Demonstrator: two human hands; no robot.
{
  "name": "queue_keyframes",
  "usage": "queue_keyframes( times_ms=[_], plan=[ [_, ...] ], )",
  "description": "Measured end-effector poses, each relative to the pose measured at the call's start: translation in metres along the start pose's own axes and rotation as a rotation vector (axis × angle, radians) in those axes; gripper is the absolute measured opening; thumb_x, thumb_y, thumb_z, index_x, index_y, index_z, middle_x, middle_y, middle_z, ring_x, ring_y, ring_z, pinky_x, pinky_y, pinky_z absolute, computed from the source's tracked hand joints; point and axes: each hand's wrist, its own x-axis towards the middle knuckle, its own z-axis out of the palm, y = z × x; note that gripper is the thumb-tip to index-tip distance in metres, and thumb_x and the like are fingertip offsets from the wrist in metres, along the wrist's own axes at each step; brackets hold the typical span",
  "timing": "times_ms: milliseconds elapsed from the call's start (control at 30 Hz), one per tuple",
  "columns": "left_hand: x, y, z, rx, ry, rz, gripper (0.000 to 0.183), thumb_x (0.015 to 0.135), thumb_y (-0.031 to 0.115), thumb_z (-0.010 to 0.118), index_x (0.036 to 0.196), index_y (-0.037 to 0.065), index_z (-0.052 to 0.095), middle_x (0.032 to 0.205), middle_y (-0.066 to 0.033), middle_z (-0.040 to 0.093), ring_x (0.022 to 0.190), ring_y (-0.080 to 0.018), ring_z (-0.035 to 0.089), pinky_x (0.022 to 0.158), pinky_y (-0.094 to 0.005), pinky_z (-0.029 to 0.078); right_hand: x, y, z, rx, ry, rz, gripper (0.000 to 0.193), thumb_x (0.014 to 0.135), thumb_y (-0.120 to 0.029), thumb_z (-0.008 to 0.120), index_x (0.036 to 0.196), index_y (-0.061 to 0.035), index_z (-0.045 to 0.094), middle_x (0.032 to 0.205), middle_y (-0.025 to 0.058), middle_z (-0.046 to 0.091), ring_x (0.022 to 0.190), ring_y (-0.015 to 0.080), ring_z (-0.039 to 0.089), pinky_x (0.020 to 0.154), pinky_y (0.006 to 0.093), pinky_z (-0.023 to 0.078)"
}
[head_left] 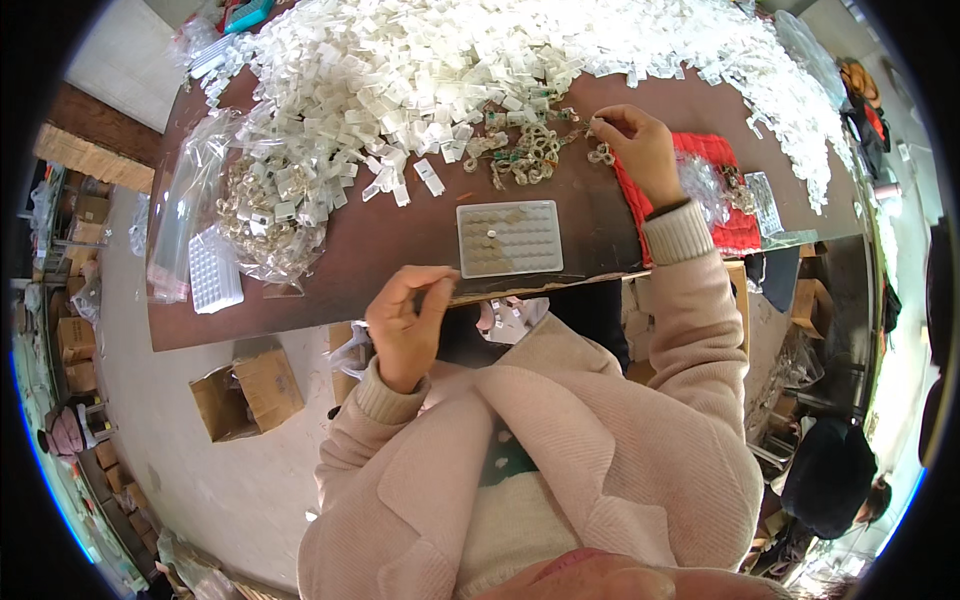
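Currently the tray point(512, 271) is lying lengthwise along the front edge of the bench point(385, 235), just right of the nearer left hand point(405, 325), while the right hand point(645, 155) is hovering beside the chains point(535, 155), either hand's grasp being impossible to tell.
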Motion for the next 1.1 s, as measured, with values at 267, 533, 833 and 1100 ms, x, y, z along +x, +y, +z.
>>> queue_keyframes(
  times_ms=[267,533,833,1100],
  plan=[
    [0.026,-0.02,0.053,-0.245,-0.261,-0.273,0.013,0.097,0.001,0.061,0.108,-0.004,0.065,0.097,-0.0089,0.071,0.084,-0.0113,0.064,0.079,-0.0253,0.053,-0.05,0.001,0.009,0.381,0.083,0.136,0.018,0.093,-0.007,0.069,0.106,0.0045,0.067,0.094,0.0088,0.071,0.083,0.014,0.07,0.072,0.024,0.058],
    [0.019,-0.023,0.06,-0.287,-0.279,-0.392,0.017,0.098,0.005,0.061,0.112,-0.003,0.065,0.101,-0.0102,0.071,0.085,-0.0128,0.065,0.081,-0.0261,0.053,-0.061,0.012,-0.01,0.569,0.02,0.137,0.016,0.096,-0.006,0.063,0.108,0.0047,0.065,0.097,0.0082,0.069,0.085,0.0144,0.068,0.077,0.0263,0.057],
    [0.01,-0.025,0.068,-0.574,-0.256,-0.397,0.036,0.1,0.008,0.058,0.135,-0.002,0.055,0.119,-0.0124,0.065,0.094,-0.0173,0.064,0.084,-0.0303,0.053,-0.145,-0.027,0.021,1.121,-0.445,0.257,0.014,0.095,0.001,0.054,0.106,0.0056,0.062,0.102,0.014,0.069,0.09,0.0181,0.069,0.08,0.028,0.056],
    [-0.007,-0.024,0.048,-0.532,-0.176,-0.35,0.018,0.096,0.003,0.063,0.113,-0.003,0.065,0.097,-0.01,0.07,0.077,-0.0155,0.064,0.07,-0.0277,0.053,-0.153,-0.048,0.038,0.831,-0.433,0.069,0.023,0.085,0.001,0.063,0.107,0.0025,0.063,0.095,0.0141,0.067,0.087,0.0234,0.066,0.083,0.0351,0.052]
  ],
)
